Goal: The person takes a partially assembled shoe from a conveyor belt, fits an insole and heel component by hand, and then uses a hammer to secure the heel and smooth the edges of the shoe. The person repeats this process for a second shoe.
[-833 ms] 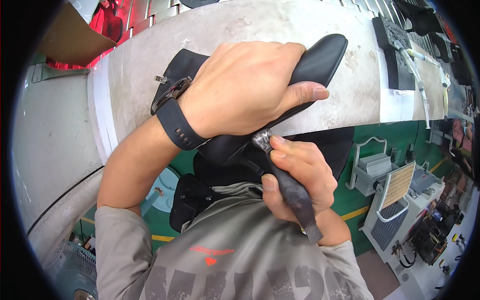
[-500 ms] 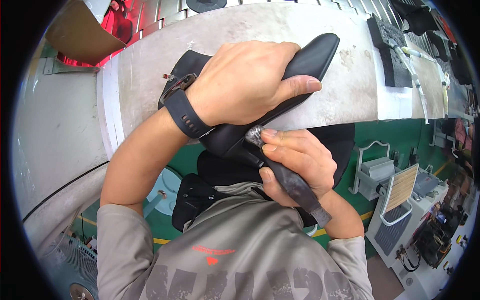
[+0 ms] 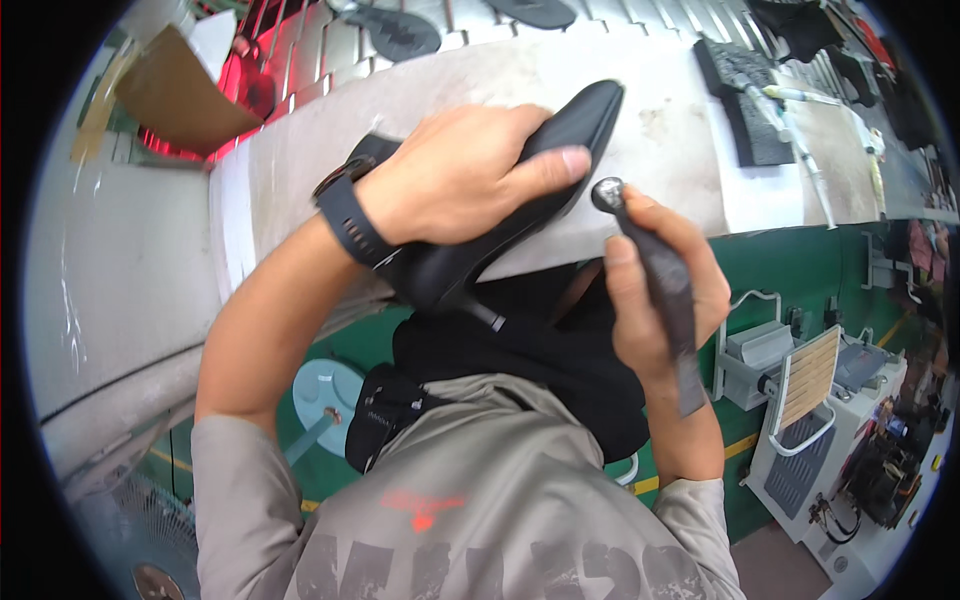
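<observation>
A black pointed-toe high-heeled boot (image 3: 575, 128) lies slanted across the near edge of the pale bench (image 3: 400, 90). Its toe points up to the right, and its slim heel hangs over the edge toward my lap. My left hand (image 3: 460, 175) is wrapped over the boot, thumb along its side, hiding the middle and most of the shaft. Right of the boot, my right hand (image 3: 638, 315) grips a dark shoemaker's hammer (image 3: 668, 270) by the handle. Its shiny round head is raised beside the toe part, apart from the boot.
Black sole pieces (image 3: 397, 33) lie on metal slats beyond the bench. Thin tubes (image 3: 768, 105) rest over a dark block (image 3: 748, 130) at the right. A brown board (image 3: 185, 95) stands far left. Below are a light-blue round stool (image 3: 325, 385) and a machine (image 3: 805, 430).
My right hand has lifted the hammer from beside the heel, up and right toward the toe part. The boot has shifted a little left under my left hand, and its heel now shows.
</observation>
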Tool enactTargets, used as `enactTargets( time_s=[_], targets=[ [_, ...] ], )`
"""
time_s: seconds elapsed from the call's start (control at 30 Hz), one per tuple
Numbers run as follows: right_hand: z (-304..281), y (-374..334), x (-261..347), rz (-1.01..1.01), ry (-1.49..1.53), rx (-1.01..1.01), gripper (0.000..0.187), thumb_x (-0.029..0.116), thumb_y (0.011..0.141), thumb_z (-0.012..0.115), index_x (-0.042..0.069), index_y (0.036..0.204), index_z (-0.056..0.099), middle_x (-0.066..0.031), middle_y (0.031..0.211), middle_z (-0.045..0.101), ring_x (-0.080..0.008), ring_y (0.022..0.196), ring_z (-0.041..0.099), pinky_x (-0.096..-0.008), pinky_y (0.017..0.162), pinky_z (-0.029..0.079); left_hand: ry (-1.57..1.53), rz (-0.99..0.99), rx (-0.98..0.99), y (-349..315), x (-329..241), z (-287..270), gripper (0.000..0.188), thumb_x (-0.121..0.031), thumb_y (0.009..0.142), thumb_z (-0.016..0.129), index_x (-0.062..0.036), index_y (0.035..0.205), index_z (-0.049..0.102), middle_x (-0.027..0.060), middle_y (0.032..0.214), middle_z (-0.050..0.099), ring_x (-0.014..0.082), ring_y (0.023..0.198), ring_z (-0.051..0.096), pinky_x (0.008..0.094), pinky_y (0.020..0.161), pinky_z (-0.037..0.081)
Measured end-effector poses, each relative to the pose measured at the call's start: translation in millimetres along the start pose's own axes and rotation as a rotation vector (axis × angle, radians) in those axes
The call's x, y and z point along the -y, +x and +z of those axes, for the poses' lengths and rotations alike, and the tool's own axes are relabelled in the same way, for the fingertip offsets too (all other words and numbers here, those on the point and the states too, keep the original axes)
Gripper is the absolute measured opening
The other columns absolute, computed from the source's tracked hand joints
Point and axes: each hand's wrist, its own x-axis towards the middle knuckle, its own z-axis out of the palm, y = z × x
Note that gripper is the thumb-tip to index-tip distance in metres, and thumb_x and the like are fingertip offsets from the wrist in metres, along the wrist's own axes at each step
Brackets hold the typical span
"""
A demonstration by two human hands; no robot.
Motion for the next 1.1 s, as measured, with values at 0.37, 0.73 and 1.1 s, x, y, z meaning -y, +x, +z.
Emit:
enactTargets(
  time_s=[0.37, 0.73, 1.1],
  targets=[
    [-11.5, 89.4, -17.4, 0.330, 0.476, 0.031, 0.015, 0.004, 0.095, 0.073, -0.007, 0.106, 0.073, -0.0117, 0.098, 0.079, -0.0133, 0.088, 0.074, -0.0276, 0.082, 0.058, 0.201, -0.107, -0.046, 16.5, -25.3, 15.3, 0.069, -0.034, 0.075, 0.089, 0.0049, 0.125, 0.060, 0.0265, 0.093, 0.072, 0.0455, 0.088, 0.071, 0.0501, 0.080, 0.056],
    [-7.6, 58.3, -63.2, 0.413, 0.345, -0.016, 0.019, 0.012, 0.096, 0.074, -0.005, 0.104, 0.077, -0.0076, 0.093, 0.078, -0.0124, 0.086, 0.070, -0.0267, 0.081, 0.055, -0.292, 0.251, -0.570, -15.1, -57.4, -37.9, 0.084, -0.027, 0.075, 0.093, 0.0026, 0.144, 0.055, 0.0180, 0.123, 0.067, 0.0243, 0.111, 0.069, 0.0385, 0.100, 0.055],
    [-62.7, 51.9, 101.7, -0.085, 0.676, 0.035, 0.037, 0.015, 0.094, 0.074, -0.007, 0.122, 0.065, -0.0272, 0.124, 0.072, -0.0341, 0.120, 0.070, -0.0446, 0.110, 0.052, -0.130, 0.555, -0.636, -33.6, -71.9, -13.0, 0.065, -0.006, 0.073, 0.080, -0.0025, 0.132, 0.053, 0.0192, 0.135, 0.065, 0.0322, 0.120, 0.067, 0.0405, 0.103, 0.051]
  ],
)
